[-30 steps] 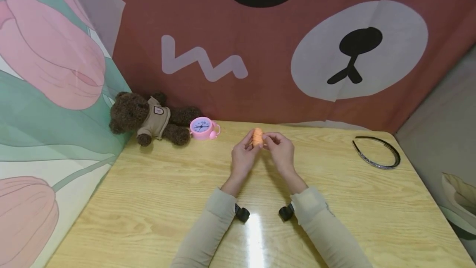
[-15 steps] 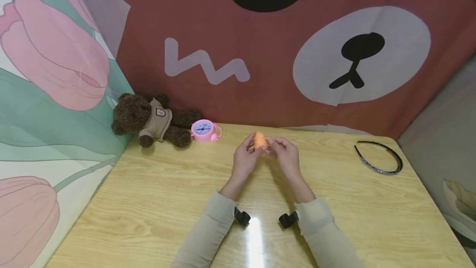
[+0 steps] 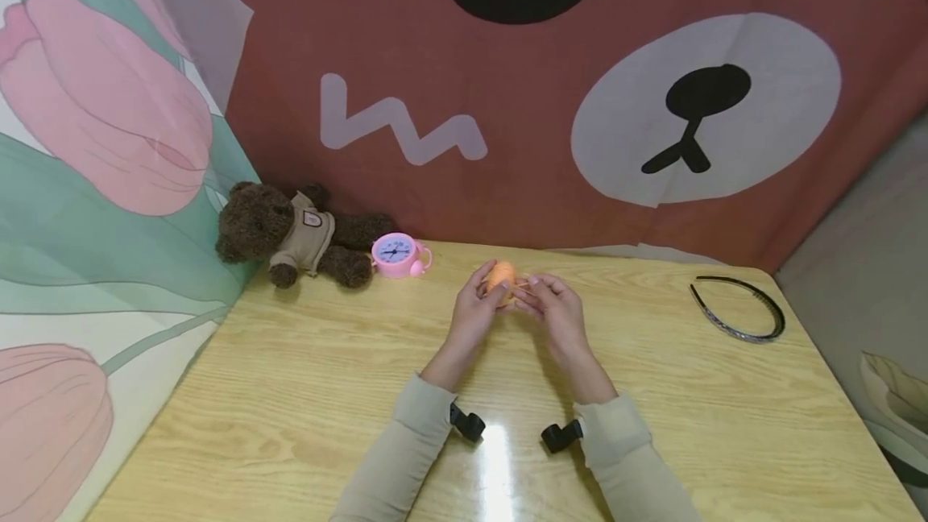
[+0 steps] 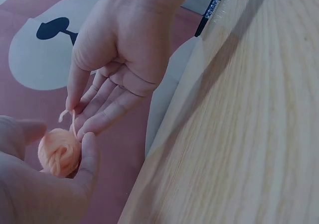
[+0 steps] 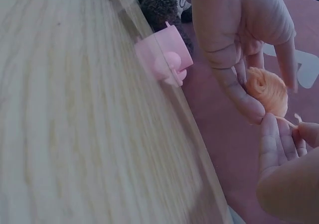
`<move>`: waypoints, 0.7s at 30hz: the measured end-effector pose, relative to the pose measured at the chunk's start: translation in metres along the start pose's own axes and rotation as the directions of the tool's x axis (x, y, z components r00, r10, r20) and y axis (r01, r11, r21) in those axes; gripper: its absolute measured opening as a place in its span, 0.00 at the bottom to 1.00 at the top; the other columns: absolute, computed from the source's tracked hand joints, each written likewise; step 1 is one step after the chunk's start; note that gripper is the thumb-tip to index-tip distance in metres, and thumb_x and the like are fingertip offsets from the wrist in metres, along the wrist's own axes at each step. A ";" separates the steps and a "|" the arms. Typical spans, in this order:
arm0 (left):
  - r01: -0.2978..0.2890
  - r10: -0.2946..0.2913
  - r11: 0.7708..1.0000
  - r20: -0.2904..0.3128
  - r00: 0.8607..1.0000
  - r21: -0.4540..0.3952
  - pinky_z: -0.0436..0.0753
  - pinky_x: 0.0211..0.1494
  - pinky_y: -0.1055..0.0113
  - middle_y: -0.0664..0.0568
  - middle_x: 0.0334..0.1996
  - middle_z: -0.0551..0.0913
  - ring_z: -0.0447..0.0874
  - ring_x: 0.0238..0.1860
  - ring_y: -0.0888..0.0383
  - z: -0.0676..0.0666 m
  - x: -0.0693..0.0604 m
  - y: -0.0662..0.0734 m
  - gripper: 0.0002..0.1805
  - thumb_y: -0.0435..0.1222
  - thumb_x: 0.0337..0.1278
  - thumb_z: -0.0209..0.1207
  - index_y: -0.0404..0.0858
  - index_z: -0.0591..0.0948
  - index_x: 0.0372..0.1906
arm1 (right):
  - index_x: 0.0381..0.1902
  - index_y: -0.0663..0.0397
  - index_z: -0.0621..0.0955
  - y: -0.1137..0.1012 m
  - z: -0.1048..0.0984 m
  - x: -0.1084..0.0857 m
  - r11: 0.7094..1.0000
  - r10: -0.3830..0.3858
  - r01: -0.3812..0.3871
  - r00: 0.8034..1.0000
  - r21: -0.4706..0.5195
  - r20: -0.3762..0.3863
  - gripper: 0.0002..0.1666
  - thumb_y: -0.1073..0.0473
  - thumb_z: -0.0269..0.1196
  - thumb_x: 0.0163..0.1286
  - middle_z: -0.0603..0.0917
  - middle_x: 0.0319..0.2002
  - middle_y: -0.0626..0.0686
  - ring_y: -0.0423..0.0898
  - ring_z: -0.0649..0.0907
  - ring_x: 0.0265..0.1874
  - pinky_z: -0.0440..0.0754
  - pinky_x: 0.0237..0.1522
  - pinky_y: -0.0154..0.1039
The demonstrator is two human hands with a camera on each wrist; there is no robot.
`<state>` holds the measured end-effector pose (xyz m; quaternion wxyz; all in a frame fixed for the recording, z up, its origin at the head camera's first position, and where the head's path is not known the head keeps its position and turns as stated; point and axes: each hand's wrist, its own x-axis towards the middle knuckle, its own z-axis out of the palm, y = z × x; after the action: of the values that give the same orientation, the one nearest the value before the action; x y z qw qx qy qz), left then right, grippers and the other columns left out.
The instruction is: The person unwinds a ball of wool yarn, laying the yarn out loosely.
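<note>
A small orange ball of yarn (image 3: 500, 274) is gripped between the thumb and fingers of my left hand (image 3: 473, 316), above the far part of the table. My right hand (image 3: 561, 314), just to its right, pinches a loose strand between thumb and forefinger. In the left wrist view the yarn ball (image 4: 60, 153) sits against my left hand (image 4: 42, 194), and its short end sticks out of the pinch of my right hand (image 4: 119, 50). The right wrist view has the ball (image 5: 268, 91) under my left hand (image 5: 244, 30), with my right hand (image 5: 289, 179) touching near it.
A brown teddy bear (image 3: 304, 236) lies at the back left of the wooden table (image 3: 312, 393), against a pink alarm clock (image 3: 395, 254). A dark headband (image 3: 738, 308) lies at the far right. Printed cloth (image 3: 391, 14) hangs behind and at the left.
The yarn ball has turned and shifted slightly left in my left hand. My right hand has moved a little away from it, and a strand now stretches between them.
</note>
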<state>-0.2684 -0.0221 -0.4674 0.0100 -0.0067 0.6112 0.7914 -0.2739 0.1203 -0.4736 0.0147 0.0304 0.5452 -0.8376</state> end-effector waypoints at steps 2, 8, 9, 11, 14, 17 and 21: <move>0.012 -0.012 1.000 -0.003 1.000 -0.021 0.89 0.45 0.67 0.37 0.54 0.81 0.83 0.41 0.62 0.000 0.001 0.000 0.33 0.29 0.67 0.61 0.36 0.65 0.75 | 0.45 0.61 0.79 0.001 0.001 -0.001 1.000 -0.002 0.002 1.000 0.017 0.014 0.08 0.60 0.60 0.77 0.90 0.40 0.50 0.43 0.91 0.40 0.89 0.46 0.37; 0.027 -0.027 1.000 -0.017 0.999 -0.003 0.88 0.44 0.66 0.40 0.53 0.81 0.83 0.39 0.62 -0.002 0.002 0.000 0.33 0.28 0.64 0.62 0.36 0.68 0.73 | 0.45 0.60 0.79 0.002 -0.001 -0.002 0.999 0.010 -0.011 1.000 0.045 0.023 0.09 0.59 0.60 0.77 0.90 0.40 0.50 0.43 0.91 0.39 0.89 0.47 0.38; 0.028 -0.028 1.000 -0.018 0.999 0.000 0.88 0.43 0.66 0.40 0.54 0.81 0.84 0.40 0.61 -0.003 0.002 0.000 0.32 0.29 0.65 0.61 0.36 0.68 0.73 | 0.45 0.60 0.79 0.002 -0.002 -0.001 0.999 0.019 -0.020 1.000 0.047 0.016 0.09 0.58 0.60 0.77 0.90 0.40 0.50 0.43 0.91 0.39 0.89 0.47 0.38; 0.036 -0.036 0.999 -0.018 0.999 0.002 0.87 0.42 0.69 0.38 0.57 0.80 0.84 0.40 0.60 -0.004 0.002 0.000 0.31 0.31 0.67 0.60 0.37 0.69 0.73 | 0.46 0.59 0.78 0.001 -0.004 -0.001 0.998 0.043 -0.044 0.999 0.049 0.006 0.09 0.58 0.60 0.77 0.90 0.40 0.50 0.42 0.91 0.39 0.89 0.47 0.37; 0.048 -0.048 0.999 -0.002 0.999 -0.003 0.86 0.40 0.73 0.37 0.61 0.79 0.85 0.42 0.58 -0.007 0.002 0.002 0.30 0.33 0.70 0.59 0.38 0.68 0.74 | 0.46 0.58 0.78 -0.002 -0.007 0.000 0.995 0.071 -0.070 0.997 0.066 -0.007 0.09 0.57 0.58 0.78 0.89 0.42 0.50 0.41 0.90 0.39 0.88 0.47 0.34; 0.060 -0.060 0.998 0.012 0.998 0.001 0.86 0.41 0.73 0.37 0.61 0.79 0.86 0.43 0.57 -0.009 0.003 0.003 0.30 0.35 0.70 0.59 0.40 0.68 0.74 | 0.45 0.57 0.78 -0.004 -0.008 0.002 0.993 0.087 -0.086 0.996 0.086 -0.012 0.08 0.57 0.57 0.79 0.89 0.44 0.52 0.41 0.90 0.40 0.88 0.47 0.33; 0.061 -0.060 0.998 0.019 0.998 -0.018 0.87 0.41 0.72 0.37 0.60 0.79 0.87 0.42 0.56 -0.009 0.003 0.004 0.29 0.35 0.71 0.59 0.38 0.69 0.73 | 0.47 0.56 0.79 -0.009 -0.011 0.005 0.988 0.108 -0.105 0.994 0.114 -0.021 0.09 0.56 0.56 0.80 0.89 0.44 0.52 0.41 0.90 0.40 0.88 0.47 0.32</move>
<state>-0.2717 -0.0318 -0.4660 0.0396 -0.0178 0.6032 0.7964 -0.2786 0.1338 -0.4705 0.0504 0.0714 0.4947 -0.8647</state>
